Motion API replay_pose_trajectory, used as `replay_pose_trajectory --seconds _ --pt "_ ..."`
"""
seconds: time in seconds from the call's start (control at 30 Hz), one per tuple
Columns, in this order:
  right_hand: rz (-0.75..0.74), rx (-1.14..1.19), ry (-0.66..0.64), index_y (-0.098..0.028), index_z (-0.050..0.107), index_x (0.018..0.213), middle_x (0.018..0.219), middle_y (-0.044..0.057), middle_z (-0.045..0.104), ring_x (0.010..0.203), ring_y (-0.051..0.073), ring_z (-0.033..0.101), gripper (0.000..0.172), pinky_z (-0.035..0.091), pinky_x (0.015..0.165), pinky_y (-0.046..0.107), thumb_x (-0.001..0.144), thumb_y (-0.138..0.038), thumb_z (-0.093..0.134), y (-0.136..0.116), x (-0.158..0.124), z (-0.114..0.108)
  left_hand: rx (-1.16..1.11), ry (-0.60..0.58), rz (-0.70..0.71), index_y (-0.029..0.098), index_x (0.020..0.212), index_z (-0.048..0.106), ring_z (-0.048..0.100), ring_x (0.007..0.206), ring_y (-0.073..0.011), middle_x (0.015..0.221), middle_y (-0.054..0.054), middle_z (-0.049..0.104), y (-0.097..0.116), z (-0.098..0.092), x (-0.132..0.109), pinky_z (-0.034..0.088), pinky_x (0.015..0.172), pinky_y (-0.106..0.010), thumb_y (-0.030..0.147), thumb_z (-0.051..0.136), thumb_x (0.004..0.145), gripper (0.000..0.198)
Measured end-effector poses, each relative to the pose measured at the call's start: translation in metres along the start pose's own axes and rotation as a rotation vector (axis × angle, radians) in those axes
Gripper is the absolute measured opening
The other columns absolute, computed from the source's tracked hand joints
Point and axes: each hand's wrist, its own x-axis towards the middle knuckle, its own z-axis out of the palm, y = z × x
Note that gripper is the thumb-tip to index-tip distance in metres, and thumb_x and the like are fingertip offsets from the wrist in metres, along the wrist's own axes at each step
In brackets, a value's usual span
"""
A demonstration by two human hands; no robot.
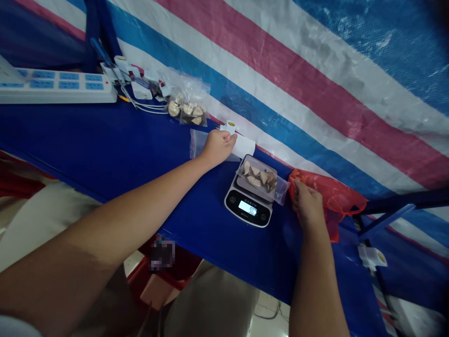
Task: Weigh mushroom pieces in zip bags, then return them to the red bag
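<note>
On my feed, the bag of pale pieces (259, 177) lies on the scale (248, 209), nearer the desk's (115, 140) far edge, long axis toward my nearer right hand (309, 204), fingers curled at the red bag (329, 189), hold unclear. Left hand (218, 146) closed; contents I can't tell.

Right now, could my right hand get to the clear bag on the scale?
Probably yes: your right hand is at the red bag, close beside the scale, and nothing visible blocks its way to the nearer end of the clear bag.
</note>
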Motion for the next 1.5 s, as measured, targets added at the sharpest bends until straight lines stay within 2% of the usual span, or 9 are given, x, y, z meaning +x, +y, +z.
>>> replay_pose_trajectory --seconds 0.07,0.17,0.3,0.47,0.67,1.13,1.23,1.37,1.5 --pt "0.003 0.010 0.007 -0.023 0.044 0.059 0.042 -0.009 0.033 0.034 0.006 0.026 0.040 0.018 0.032 0.021 0.079 -0.043 0.072 0.000 0.000 0.001 -0.014 0.030 0.047 0.022 0.058 0.026 0.029 0.056 -0.0117 0.056 0.004 0.027 0.002 0.000 -0.001 0.029 0.057 -0.031 0.035 0.058 0.088 0.046" --pt "0.015 0.025 -0.011 -0.022 0.047 0.061 0.043 -0.010 0.033 0.034 0.006 0.026 0.037 0.018 0.032 0.020 0.080 -0.044 0.070 -0.001 -0.001 0.002 -0.067 0.041 0.063 0.023 0.074 0.045 0.050 0.068 -0.0134 0.072 0.001 0.053 0.006 -0.002 -0.001 0.038 0.062 -0.029 0.038 0.058 0.089 0.024" --pt "0.016 0.032 -0.050 -0.021 0.051 0.061 0.043 -0.010 0.030 0.034 0.005 0.023 0.039 0.015 0.034 0.020 0.082 -0.048 0.068 -0.002 -0.002 0.000 -0.056 0.000 0.100 0.023 0.103 0.056 0.064 0.099 -0.0177 0.104 -0.005 0.069 0.007 -0.004 -0.002 0.049 0.085 -0.031 0.039 0.058 0.091 0.020" --pt "0.044 0.037 -0.075 -0.018 0.057 0.063 0.044 -0.009 0.031 0.035 0.004 0.023 0.044 0.014 0.035 0.018 0.083 -0.055 0.067 -0.008 -0.006 -0.006 -0.010 -0.010 0.221 0.021 0.119 0.054 0.060 0.121 -0.0217 0.127 -0.011 0.065 0.009 -0.008 -0.005 0.043 0.109 -0.038 0.039 0.055 0.093 0.032" --pt "0.080 -0.033 -0.118 -0.015 0.060 0.062 0.045 -0.007 0.036 0.035 0.003 0.025 0.049 0.014 0.034 0.017 0.082 -0.059 0.070 -0.015 -0.013 -0.005 0.079 -0.062 0.238 0.022 0.129 0.050 0.055 0.129 -0.0282 0.135 -0.013 0.060 0.015 -0.012 -0.007 0.040 0.112 -0.046 0.047 0.055 0.091 0.045" --pt "0.075 -0.036 -0.170 -0.013 0.065 0.067 0.046 -0.009 0.030 0.036 0.002 0.022 0.053 0.014 0.034 0.015 0.074 -0.064 0.077 -0.012 -0.012 -0.010 0.093 -0.103 0.243 0.022 0.128 0.050 0.053 0.129 -0.0300 0.135 -0.013 0.059 0.014 -0.012 -0.008 0.038 0.113 -0.048 0.051 0.054 0.091 0.048" --pt "0.082 -0.012 -0.247 -0.014 0.065 0.070 0.046 -0.010 0.030 0.037 0.002 0.022 0.050 0.014 0.034 0.016 0.071 -0.062 0.081 -0.013 -0.016 -0.006 0.094 -0.178 0.288 0.021 0.133 0.048 0.049 0.134 -0.0296 0.140 -0.014 0.056 0.017 -0.015 -0.007 0.036 0.115 -0.046 0.054 0.054 0.091 0.054" --pt "0.045 0.044 -0.319 -0.015 0.064 0.068 0.046 -0.011 0.028 0.038 0.002 0.020 0.044 0.013 0.035 0.017 0.065 -0.052 0.088 -0.012 -0.019 0.000 0.092 -0.375 0.451 0.021 0.139 0.045 0.046 0.138 -0.0314 0.144 -0.016 0.052 0.032 -0.015 -0.013 0.034 0.117 -0.047 0.064 0.059 0.087 0.069" --pt "-0.238 0.074 -0.263 -0.016 0.067 0.073 0.050 -0.008 0.040 0.043 0.004 0.029 0.033 0.020 0.040 0.018 0.070 -0.042 0.086 -0.016 -0.026 0.010 0.151 -0.542 0.654 0.022 0.143 0.042 0.038 0.145 -0.0383 0.149 -0.018 0.049 0.059 -0.003 -0.036 0.026 0.121 -0.055 0.066 0.079 0.068 0.095"
